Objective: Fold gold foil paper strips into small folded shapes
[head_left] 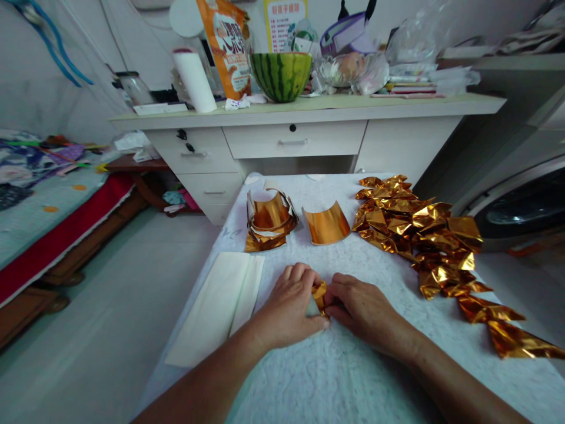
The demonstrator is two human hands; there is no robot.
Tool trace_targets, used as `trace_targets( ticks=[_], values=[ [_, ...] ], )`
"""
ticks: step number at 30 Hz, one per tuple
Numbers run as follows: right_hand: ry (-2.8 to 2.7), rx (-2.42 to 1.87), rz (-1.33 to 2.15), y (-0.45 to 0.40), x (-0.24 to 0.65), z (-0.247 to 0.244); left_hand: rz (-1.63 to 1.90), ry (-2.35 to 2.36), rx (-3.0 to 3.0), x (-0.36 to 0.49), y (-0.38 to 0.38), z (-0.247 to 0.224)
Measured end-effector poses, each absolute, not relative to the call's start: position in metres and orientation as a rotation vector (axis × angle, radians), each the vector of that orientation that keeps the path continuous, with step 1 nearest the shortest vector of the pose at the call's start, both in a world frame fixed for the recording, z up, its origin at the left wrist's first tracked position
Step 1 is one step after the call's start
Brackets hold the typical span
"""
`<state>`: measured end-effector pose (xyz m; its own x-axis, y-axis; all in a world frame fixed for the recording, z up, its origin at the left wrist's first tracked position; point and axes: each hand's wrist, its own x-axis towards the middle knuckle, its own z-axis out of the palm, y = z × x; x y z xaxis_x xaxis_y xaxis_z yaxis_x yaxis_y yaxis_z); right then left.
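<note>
Between my two hands, low over the cloth-covered table, is a small piece of gold foil paper (319,292), partly hidden by my fingers. My left hand (293,303) is closed around its left side, thumb toward me. The fingers of my right hand (359,309) pinch its right edge. Just beyond my hands lies a curved gold foil sheet (327,225). Left of that sits a stack of curled gold foil sheets (270,218) with pale undersides. Folded white paper (212,306) rests left of my left hand.
A long heap of crumpled gold foil pieces (410,224) runs down the table's right side. Behind stands a white desk (300,121) with half a watermelon (281,76), a paper roll (195,81) and an orange snack bag (227,50). A washing machine (525,176) is at right, a bed (57,206) at left.
</note>
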<state>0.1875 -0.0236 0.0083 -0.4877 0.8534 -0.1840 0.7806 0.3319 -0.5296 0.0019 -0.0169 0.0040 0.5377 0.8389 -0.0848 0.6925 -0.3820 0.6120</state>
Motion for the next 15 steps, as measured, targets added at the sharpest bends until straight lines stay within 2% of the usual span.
trace_targets(
  ticks=[15],
  values=[
    [-2.449,-1.392,0.924,-0.0209,0.1959,0.0114,0.325,1.248,2.202,0.0024,-0.0188,0.0024]
  ],
)
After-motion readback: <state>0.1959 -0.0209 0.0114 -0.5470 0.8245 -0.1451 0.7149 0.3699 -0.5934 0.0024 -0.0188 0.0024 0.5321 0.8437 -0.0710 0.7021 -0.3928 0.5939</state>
